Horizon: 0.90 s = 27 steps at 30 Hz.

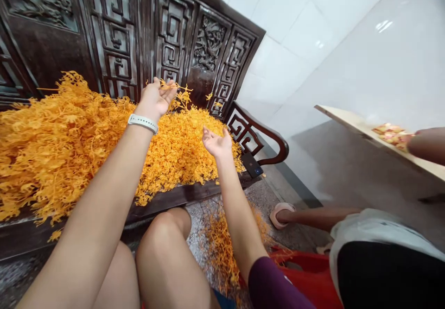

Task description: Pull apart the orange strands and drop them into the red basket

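Left hand (158,97): raised at 10 o'clock over the orange heap (181,154), with a pale wristband (143,124) below the palm
Left grip: narrow, loosely holding an orange sprig (183,97) at the fingers, with branched tips pointing toward 3 o'clock
Right hand (217,143): near the dial's centre, palm upward, just above the heap's edge nearest 3 o'clock; forearm toward 5 o'clock, ending in a purple sleeve (274,283)
Right grip: wide, with parted, slightly curled fingers
Orange heap: spread from 9 o'clock to the centre, along the seat of a dark wooden bench (194,191)
Carved backrest (144,35): rising behind the heap, toward 11 o'clock
Phone (252,165): lying at 4 o'clock near the centre, at the bench end beside the curved armrest (283,149)
Loose strands (220,239): scattered on the floor at 6 o'clock
Co-worker: visible at 4 o'clock by a leg and pink slipper (276,216)
Table (342,116): at 3 o'clock, bearing patterned packets (391,135)
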Motion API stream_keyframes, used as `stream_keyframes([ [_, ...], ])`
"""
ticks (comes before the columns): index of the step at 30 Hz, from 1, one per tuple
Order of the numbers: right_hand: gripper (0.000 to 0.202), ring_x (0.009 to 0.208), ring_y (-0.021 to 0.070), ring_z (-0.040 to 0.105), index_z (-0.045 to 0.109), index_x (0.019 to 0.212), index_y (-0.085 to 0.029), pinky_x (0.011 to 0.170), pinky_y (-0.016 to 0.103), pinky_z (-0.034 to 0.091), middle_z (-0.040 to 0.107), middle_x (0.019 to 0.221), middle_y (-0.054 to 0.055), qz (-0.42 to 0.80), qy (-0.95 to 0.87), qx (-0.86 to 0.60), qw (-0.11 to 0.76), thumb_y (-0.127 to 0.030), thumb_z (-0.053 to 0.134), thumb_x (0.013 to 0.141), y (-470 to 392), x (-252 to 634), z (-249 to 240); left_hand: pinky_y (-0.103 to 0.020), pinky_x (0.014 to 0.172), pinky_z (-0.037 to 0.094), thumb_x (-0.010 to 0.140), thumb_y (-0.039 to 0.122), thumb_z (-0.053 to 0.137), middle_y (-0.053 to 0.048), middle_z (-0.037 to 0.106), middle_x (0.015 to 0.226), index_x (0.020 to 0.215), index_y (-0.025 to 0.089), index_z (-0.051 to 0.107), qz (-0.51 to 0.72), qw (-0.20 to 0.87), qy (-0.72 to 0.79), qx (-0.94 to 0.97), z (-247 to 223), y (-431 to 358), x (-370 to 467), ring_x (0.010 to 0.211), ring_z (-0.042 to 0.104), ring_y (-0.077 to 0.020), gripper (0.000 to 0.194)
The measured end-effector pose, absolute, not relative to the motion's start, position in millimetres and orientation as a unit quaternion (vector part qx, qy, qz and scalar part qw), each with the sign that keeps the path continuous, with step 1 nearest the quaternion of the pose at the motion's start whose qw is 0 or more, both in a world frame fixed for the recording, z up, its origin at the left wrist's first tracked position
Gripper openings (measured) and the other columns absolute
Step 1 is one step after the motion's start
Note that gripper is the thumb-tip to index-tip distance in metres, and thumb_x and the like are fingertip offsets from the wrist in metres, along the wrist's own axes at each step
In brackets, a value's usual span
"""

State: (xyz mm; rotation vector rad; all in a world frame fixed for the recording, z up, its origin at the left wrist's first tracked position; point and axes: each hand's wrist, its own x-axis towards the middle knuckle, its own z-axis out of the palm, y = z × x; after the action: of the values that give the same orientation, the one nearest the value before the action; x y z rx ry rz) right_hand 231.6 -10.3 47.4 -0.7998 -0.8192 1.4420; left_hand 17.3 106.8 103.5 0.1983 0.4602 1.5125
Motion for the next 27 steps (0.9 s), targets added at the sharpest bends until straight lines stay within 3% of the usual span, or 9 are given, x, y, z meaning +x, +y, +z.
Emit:
stream_keyframes([
  [2,0.043,0.053,0.008,0.036,0.056,0.092,-0.017,0.049,0.018,0.036,0.053,0.075,0.0,0.588,-0.305,-0.388,0.642,-0.036,0.021,0.108,-0.3,236.3,50.4,-0.023,0.061,0.063,0.107,0.026,0.05,-0.005,0.075,0.077,0.108,0.026,0.06,0.674,0.705,0.194,0.105,110.2,101.5,20.2,0.067,0.075,-0.0165,0.01],
  [6,0.009,0.056,0.0075,0.04,0.061,0.098,-0.018,0.049,0.02,0.035,0.051,0.077,-0.003,0.471,-0.358,-0.424,0.686,-0.026,0.059,0.094,-10.6,229.0,58.9,-0.022,0.059,0.063,0.104,0.023,0.052,-0.01,0.075,0.081,0.108,0.023,0.06,0.629,0.742,0.169,0.157,118.8,88.2,36.8,0.067,0.075,-0.0181,0.009],
  [9,0.027,0.064,0.0095,0.048,0.065,0.105,-0.022,0.053,0.022,0.04,0.057,0.085,-0.001,0.338,-0.482,-0.455,0.668,-0.037,0.076,0.087,-13.2,218.7,71.6,-0.022,0.058,0.063,0.101,0.019,0.051,-0.011,0.073,0.082,0.112,0.021,0.061,0.591,0.764,0.172,0.192,125.7,72.4,57.1,0.066,0.074,-0.0186,0.015],
  [13,0.036,0.065,0.011,0.044,0.063,0.095,-0.022,0.056,0.025,0.038,0.051,0.076,-0.002,0.254,-0.59,-0.441,0.627,-0.057,0.071,0.091,-4.6,214.3,85.0,-0.023,0.062,0.064,0.1,0.019,0.055,-0.011,0.073,0.082,0.115,0.02,0.062,0.558,0.778,0.154,0.244,134.5,51.2,79.1,0.066,0.073,-0.018,0.017],
  [17,0.048,0.059,0.0102,0.036,0.048,0.076,-0.023,0.054,0.026,0.031,0.039,0.068,-0.005,0.223,-0.614,-0.423,0.628,-0.064,0.067,0.093,-13.9,216.2,84.3,-0.024,0.063,0.064,0.102,0.023,0.056,-0.011,0.076,0.087,0.104,0.021,0.061,0.552,0.781,0.131,0.26,136.0,45.8,77.3,0.071,0.075,-0.0179,0.006],
  [23,0.044,0.052,0.0088,0.035,0.046,0.079,-0.024,0.051,0.026,0.03,0.035,0.065,-0.007,0.358,-0.657,-0.387,0.539,-0.06,0.062,0.099,-64.6,201.4,78.6,-0.016,0.039,0.038,0.099,0.013,0.057,-0.006,0.075,0.083,0.086,0.02,0.055,0.543,0.794,0.157,0.223,136.0,46.2,76.8,0.062,0.07,-0.0109,0.015],
  [27,0.037,0.058,0.0095,0.039,0.05,0.082,-0.023,0.056,0.026,0.036,0.041,0.072,-0.005,0.354,-0.69,-0.366,0.514,-0.05,0.061,0.104,-107.5,193.7,80.1,-0.017,0.037,0.029,0.095,0.009,0.059,0.004,0.056,0.055,0.081,0.022,0.055,0.541,0.796,0.159,0.221,138.3,55.6,78.4,0.04,0.047,-0.0043,0.019],
])
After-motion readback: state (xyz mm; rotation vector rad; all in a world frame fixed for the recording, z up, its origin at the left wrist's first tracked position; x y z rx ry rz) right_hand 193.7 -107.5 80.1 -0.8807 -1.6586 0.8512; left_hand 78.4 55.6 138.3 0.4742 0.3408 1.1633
